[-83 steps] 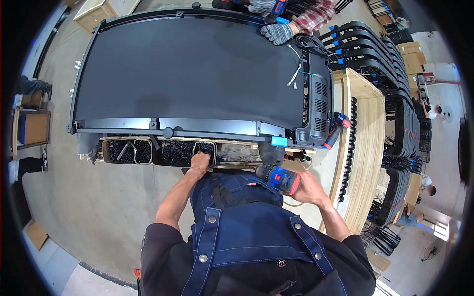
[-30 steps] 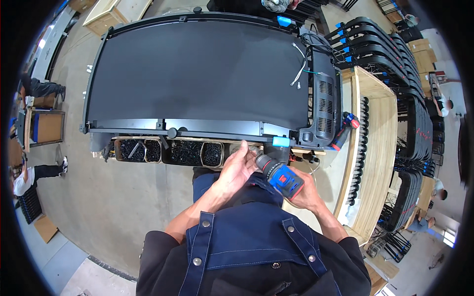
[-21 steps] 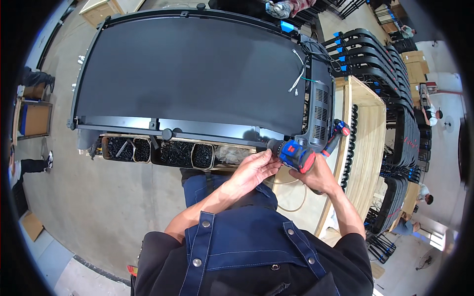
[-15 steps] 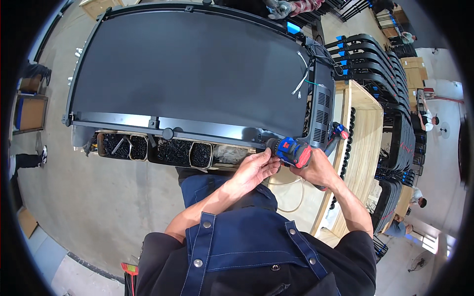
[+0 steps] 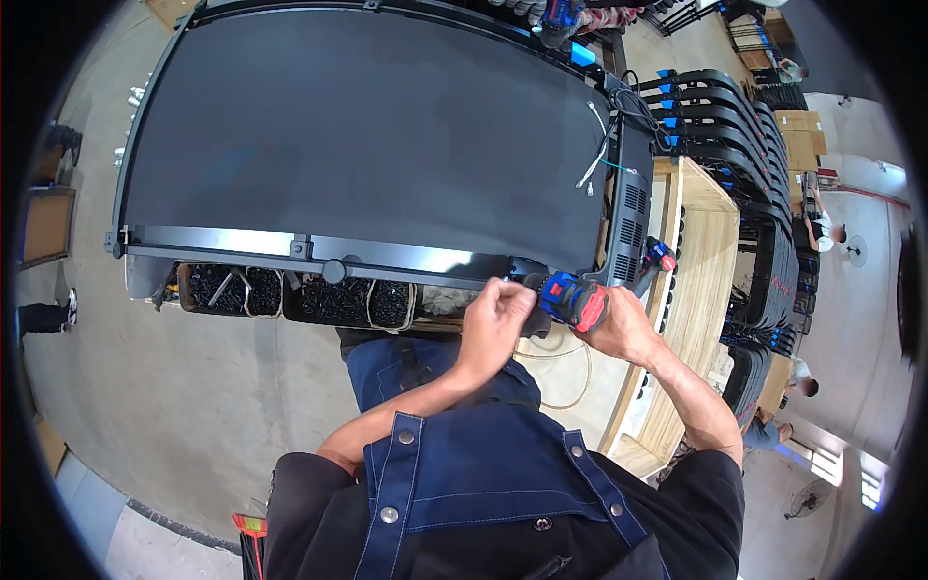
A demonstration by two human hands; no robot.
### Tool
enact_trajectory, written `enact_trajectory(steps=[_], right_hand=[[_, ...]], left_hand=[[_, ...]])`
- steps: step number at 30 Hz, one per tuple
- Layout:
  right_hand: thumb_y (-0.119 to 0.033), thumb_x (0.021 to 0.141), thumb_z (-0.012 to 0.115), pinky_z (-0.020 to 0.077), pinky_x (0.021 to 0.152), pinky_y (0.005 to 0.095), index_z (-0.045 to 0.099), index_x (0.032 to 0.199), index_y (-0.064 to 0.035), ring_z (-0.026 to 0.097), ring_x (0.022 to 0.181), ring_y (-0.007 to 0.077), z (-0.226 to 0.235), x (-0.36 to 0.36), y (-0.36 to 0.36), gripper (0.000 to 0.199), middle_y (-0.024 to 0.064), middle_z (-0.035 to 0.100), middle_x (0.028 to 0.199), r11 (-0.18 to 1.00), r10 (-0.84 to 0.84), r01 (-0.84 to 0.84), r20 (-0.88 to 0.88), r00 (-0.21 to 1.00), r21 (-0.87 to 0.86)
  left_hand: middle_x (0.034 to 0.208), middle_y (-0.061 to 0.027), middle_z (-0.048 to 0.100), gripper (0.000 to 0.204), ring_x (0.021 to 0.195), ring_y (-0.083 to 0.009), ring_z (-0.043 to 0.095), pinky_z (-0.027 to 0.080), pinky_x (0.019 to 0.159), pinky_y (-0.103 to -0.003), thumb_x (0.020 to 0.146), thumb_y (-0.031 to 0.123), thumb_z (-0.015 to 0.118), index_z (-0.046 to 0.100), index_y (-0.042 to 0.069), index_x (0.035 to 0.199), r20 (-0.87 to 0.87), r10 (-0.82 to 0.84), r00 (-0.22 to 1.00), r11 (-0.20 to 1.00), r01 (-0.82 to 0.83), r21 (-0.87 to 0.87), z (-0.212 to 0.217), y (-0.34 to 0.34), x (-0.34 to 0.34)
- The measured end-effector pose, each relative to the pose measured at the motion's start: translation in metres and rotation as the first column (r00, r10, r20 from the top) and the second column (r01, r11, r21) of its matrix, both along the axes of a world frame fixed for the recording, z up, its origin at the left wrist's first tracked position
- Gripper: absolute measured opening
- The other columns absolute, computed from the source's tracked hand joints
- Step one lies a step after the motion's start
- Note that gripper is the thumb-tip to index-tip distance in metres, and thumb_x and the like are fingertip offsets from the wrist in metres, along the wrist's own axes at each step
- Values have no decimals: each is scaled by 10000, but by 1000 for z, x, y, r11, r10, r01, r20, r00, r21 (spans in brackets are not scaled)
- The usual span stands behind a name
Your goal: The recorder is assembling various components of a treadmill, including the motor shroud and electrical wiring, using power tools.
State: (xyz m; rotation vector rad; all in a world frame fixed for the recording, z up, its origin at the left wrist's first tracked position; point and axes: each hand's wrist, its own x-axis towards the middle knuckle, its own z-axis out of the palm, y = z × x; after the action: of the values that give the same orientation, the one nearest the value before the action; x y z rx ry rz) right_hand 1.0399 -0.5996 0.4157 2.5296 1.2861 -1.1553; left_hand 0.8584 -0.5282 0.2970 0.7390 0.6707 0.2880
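Observation:
My right hand (image 5: 622, 327) is wrapped round a blue, black and red cordless drill (image 5: 574, 300), its chuck turned left toward the near edge of a treadmill deck. Just left of the chuck, my left hand (image 5: 495, 327) is closed, thumb and fingers pinched together by the deck's near side rail (image 5: 416, 259). Whatever the pinch may hold is too small to make out. The wide black running belt (image 5: 367, 126) stretches away beyond both hands. White connector cables (image 5: 592, 172) lie on its right end, next to the vented motor cover (image 5: 630, 217).
Bins of dark screws (image 5: 333, 298) sit below the near rail. Another red and blue power tool (image 5: 660, 256) rests by a wooden crate (image 5: 706, 266) on the right. Black frames (image 5: 715, 116) are stacked beyond. Across the deck, a co-worker's gloved hand (image 5: 522, 10) is near another drill (image 5: 559, 19).
My left hand has left the drill's nose, turned and risen toward the rail, its fingers now pinched. The drill stays nearly in place. A co-worker's drill has come into view at the far side.

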Motion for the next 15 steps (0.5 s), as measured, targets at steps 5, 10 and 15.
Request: enact_trajectory(steps=[5,10,15], right_hand=[[-154,708,769,562,692,464,702,905,-38,708,799,402,-9,12,-2,237,187,722,816,952,237,-236,17,971,193],[-167,714,750,552,652,471,696,850,-48,703,785,405,-17,15,3,189,180,719,811,958,286,-287,68,956,-1],[-132,725,722,554,690,478,688,872,-39,701,843,402,-12,12,2,177,179,728,894,964,265,-265,88,960,-9]], left_hand=[[1019,-107,659,325,902,-308,653,526,818,-427,822,304,790,683,47,989,434,53,899,353,-424,834,38,18,56],[947,-88,662,181,823,-281,662,537,738,-402,801,214,767,690,63,864,460,151,875,296,-484,824,19,10,73],[926,-67,665,164,774,-263,657,533,698,-389,822,217,762,687,74,849,501,177,847,223,-530,818,19,9,70]])
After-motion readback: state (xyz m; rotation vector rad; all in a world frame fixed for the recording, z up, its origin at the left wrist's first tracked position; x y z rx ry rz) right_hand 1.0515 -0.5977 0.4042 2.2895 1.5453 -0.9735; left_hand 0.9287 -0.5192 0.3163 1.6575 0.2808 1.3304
